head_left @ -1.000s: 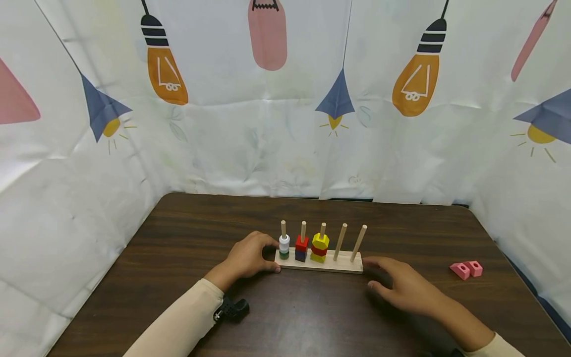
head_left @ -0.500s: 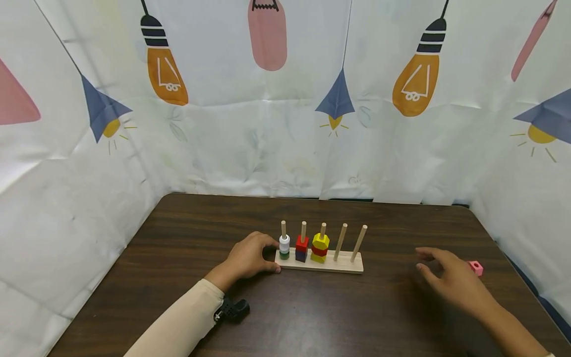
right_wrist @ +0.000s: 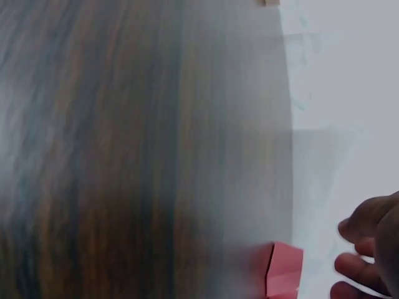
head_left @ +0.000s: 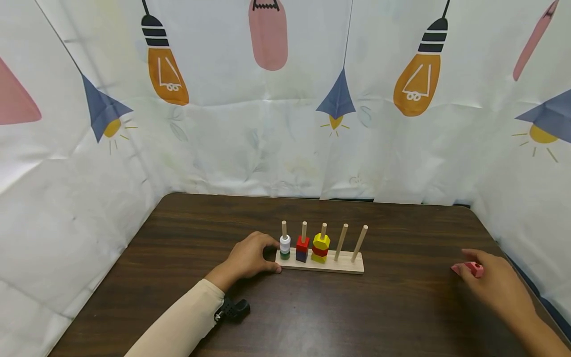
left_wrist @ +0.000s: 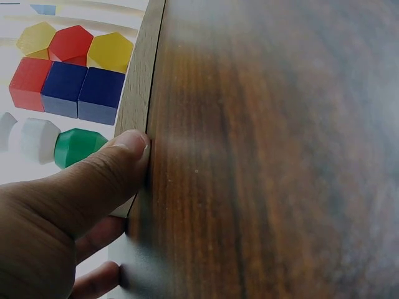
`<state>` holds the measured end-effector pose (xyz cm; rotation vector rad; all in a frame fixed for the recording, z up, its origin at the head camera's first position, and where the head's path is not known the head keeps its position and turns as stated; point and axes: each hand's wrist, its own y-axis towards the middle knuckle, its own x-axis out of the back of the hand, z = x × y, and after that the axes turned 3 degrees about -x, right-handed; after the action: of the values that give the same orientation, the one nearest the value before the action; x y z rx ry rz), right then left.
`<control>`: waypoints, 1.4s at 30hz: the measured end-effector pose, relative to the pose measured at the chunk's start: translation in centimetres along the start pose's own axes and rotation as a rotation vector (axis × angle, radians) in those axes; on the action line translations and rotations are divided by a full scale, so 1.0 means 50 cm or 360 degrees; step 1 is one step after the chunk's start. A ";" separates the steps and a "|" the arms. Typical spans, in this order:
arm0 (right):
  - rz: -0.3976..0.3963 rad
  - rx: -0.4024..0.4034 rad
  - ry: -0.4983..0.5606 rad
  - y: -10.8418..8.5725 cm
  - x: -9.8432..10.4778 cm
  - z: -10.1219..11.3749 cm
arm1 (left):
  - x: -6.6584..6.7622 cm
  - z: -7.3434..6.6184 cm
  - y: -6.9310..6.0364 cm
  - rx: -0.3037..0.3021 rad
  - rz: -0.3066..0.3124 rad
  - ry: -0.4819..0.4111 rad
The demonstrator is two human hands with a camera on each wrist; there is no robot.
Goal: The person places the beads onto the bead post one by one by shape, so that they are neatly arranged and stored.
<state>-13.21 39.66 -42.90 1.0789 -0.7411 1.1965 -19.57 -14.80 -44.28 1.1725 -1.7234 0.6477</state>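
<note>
A wooden peg stand (head_left: 336, 266) with five upright pegs sits mid-table. My left hand (head_left: 250, 255) grips its left end, thumb on the front edge and fingers behind, as the left wrist view also shows. The leftmost peg carries green and white beads (head_left: 285, 245); beside it are blue and red cubes (head_left: 302, 248), then yellow and red hexagonal beads (head_left: 320, 246). Two pegs at the right are bare. Over at the right, my right hand (head_left: 499, 282) hovers around pink blocks (head_left: 476, 269), partly hiding them. In the right wrist view its fingers stand apart from a pink block (right_wrist: 285, 271).
The dark wooden table (head_left: 379, 317) ends at a white printed curtain (head_left: 267, 148) behind and at both sides. A black strap device (head_left: 234, 309) is on the left wrist.
My right hand has left the stand's right end and moved right across the table to the pink blocks. My left hand has stayed on the stand.
</note>
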 end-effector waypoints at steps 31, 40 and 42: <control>0.0299 -0.0099 0.0008 0.013 -0.018 -0.004 | -0.002 0.003 0.004 0.0014 0.0001 0.0022; 0.0334 -0.0018 0.0092 0.025 -0.042 0.046 | -0.003 0.001 0.002 0.0022 0.0000 0.0012; 0.0332 0.0019 0.0112 0.032 -0.050 0.057 | -0.003 0.001 0.002 0.0027 0.0001 0.0013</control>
<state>-15.11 36.12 -43.78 0.9816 -0.8068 1.4105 -19.64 -14.73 -44.42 1.1794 -1.7147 0.6676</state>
